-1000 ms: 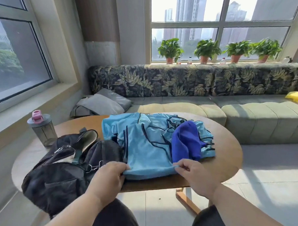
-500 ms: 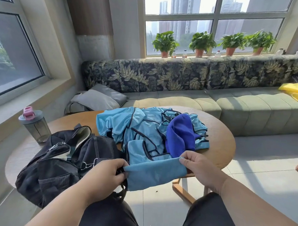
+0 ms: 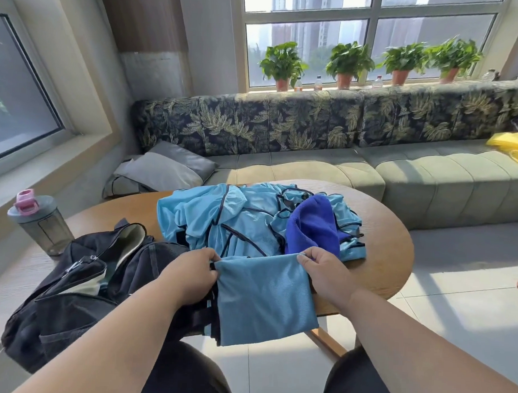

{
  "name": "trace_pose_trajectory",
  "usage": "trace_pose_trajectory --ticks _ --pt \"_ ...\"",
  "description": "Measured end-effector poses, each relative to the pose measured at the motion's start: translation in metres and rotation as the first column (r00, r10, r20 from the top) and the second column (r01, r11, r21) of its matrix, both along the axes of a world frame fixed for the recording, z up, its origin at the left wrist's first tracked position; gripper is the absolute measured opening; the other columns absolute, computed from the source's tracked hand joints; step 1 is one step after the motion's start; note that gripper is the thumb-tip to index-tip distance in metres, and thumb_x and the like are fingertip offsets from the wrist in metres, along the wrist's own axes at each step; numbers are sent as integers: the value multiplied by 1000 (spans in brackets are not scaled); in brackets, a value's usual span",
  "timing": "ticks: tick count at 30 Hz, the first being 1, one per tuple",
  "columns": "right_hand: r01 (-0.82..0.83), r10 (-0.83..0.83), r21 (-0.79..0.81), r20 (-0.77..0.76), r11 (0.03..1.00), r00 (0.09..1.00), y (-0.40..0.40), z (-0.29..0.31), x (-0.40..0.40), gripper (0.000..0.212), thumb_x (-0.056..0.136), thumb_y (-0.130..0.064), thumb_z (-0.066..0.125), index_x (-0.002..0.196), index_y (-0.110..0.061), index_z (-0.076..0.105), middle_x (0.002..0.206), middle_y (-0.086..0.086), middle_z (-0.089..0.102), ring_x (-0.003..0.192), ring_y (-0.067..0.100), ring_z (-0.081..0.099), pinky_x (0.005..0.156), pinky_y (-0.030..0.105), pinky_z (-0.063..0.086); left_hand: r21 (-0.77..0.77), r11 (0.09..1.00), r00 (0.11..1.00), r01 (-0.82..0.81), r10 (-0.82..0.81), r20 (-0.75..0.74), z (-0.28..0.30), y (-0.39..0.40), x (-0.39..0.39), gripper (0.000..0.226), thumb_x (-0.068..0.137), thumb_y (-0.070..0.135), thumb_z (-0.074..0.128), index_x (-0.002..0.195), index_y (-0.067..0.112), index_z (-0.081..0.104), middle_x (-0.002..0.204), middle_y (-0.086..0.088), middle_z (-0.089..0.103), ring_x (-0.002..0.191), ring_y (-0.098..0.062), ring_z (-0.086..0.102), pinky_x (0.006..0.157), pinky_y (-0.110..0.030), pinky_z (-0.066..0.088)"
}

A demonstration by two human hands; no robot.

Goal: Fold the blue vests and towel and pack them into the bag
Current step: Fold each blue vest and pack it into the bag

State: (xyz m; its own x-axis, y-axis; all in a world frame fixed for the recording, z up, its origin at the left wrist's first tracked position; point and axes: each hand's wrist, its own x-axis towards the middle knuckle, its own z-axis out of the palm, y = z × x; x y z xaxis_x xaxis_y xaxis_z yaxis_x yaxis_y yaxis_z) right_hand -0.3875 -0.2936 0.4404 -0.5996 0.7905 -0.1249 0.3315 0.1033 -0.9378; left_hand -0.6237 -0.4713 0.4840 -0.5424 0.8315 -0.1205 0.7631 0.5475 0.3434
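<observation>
A light blue vest (image 3: 265,297) hangs over the near edge of the round wooden table (image 3: 388,255). My left hand (image 3: 189,276) pinches its upper left corner and my right hand (image 3: 326,267) pinches its upper right corner, so the cloth is stretched between them. Behind it lies a crumpled pile of light blue vests (image 3: 230,221) with dark trim. A dark blue towel (image 3: 312,228) sits bunched on the pile's right side. The black bag (image 3: 78,286) lies open on the table's left, just left of my left hand.
A grey shaker bottle (image 3: 40,222) with a pink cap stands at the table's left edge. A green sofa (image 3: 430,177) with a leaf-patterned back runs behind the table, with grey cushions (image 3: 164,168) and a yellow cloth (image 3: 515,145) on it. Tiled floor lies to the right.
Both hands have pulled one vest off the pile toward me and raised its top edge, so it now hangs down over the table's near edge. The view has tilted and shifted.
</observation>
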Motion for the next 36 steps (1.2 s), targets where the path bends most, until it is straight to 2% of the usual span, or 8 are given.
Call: trace_pose_trajectory --ticks 3,11,15,18,23,27,31,36 --pt "35 -37 49 38 998 999 16 -10 -21 23 106 -29 59 89 -15 65 80 -4 65 75 12 56 62 16 42 -27 999 998 -23 22 -58 -12 20 -16 16 97 33 60 112 34 61 109 7 70 100 -18 64 89 -38 55" --pt "112 -120 54 157 992 980 47 -63 -52 20 103 -32 63 92 -16 69 83 -4 68 82 18 62 76 28 42 103 993 975 -64 84 -207 -44 45 -22 31 97 40 68 124 29 58 113 4 71 107 -23 64 89 -40 54" --pt "154 -159 55 114 987 981 49 -73 -49 14 97 -33 72 90 -21 68 73 -10 66 70 11 59 71 27 43 214 962 932 169 -85 -353 -52 39 12 39 92 41 72 128 27 64 119 6 67 114 -21 60 101 -37 49" --pt "186 -189 50 70 981 979 41 -73 -44 14 94 -33 75 101 -25 65 70 -9 62 64 8 56 65 23 41 70 951 874 302 -247 -419 -77 29 39 50 90 51 59 134 28 67 139 1 65 129 -24 59 112 -42 47" --pt "57 -56 13 -36 998 998 25 -70 -32 48 83 -26 84 120 -44 58 93 -5 66 77 12 65 80 31 56 -275 936 935 219 -282 -216 -103 17 39 67 108 59 18 167 35 -2 176 1 -7 162 -27 -6 129 -48 -1" --pt "-99 82 192 94 976 992 13 -73 -13 70 78 -22 84 132 -55 53 117 -11 46 94 8 60 95 21 51 -286 935 943 211 -272 -194 -100 18 41 69 109 58 17 165 33 -14 174 2 -16 161 -25 -14 129 -48 -6" --pt "-11 -51 324 182 946 982 -2 -70 1 81 78 -30 83 147 -45 44 117 -11 44 100 10 54 102 25 45 -290 931 913 220 -301 -275 -98 15 45 70 105 57 7 167 28 -10 176 -1 -11 162 -29 -10 128 -52 -6" --pt "14 -263 441 508 897 820 -24 -63 7 54 77 -72 67 105 -27 60 101 -7 55 105 23 59 94 37 45 -289 931 891 221 -313 -329 -103 4 55 94 80 55 -19 167 24 -4 176 -5 -1 162 -32 -4 127 -55 -4"
